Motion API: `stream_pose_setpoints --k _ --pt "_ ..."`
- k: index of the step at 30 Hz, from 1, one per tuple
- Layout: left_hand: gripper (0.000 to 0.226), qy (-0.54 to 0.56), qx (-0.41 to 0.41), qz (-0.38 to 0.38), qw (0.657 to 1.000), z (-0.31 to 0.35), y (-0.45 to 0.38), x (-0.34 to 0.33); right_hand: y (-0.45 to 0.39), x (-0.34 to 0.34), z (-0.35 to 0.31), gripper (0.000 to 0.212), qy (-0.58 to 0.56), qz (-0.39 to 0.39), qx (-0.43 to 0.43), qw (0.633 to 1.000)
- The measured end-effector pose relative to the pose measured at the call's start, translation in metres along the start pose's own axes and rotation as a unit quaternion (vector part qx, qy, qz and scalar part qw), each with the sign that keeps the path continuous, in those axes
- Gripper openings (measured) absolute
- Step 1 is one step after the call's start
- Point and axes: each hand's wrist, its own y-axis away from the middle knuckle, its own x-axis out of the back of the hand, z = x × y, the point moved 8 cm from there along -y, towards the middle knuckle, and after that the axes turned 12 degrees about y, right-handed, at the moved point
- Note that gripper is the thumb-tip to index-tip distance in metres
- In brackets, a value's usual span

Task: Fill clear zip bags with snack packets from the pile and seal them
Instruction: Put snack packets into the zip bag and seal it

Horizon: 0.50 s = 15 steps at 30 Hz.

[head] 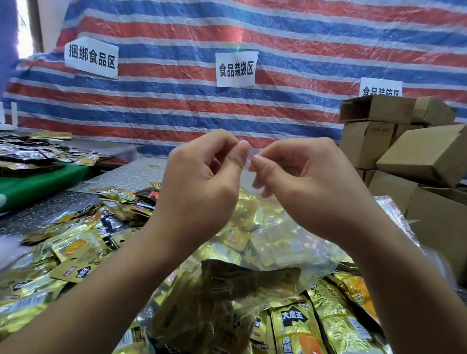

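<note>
A clear zip bag (272,244) full of gold snack packets stands upright in front of me on the pile. My left hand (203,175) and my right hand (301,182) are raised side by side and each pinches the bag's top edge between thumb and fingers, close together at the red zip strip. Around and under the bag lies a pile of gold and black snack packets (73,253), spread over the table.
Stacked cardboard boxes (403,145) stand at the right, one open box (448,221) nearest. A green board (33,185) with dark packets (24,153) lies at the left. A striped tarp (284,46) with paper signs hangs behind.
</note>
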Motion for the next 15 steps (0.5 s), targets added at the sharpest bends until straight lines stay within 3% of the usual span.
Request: stream_pose_setpoints --k 7,15 --pt "0.026 -0.005 0.005 0.004 1.000 0.000 0.001 -0.003 0.000 0.000 0.002 0.016 0.003 0.010 -0.014 1.000" --pt "0.030 -0.018 -0.039 0.055 0.998 0.016 0.000 0.010 0.003 0.006 -0.008 0.018 0.049 0.044 0.034 0.997"
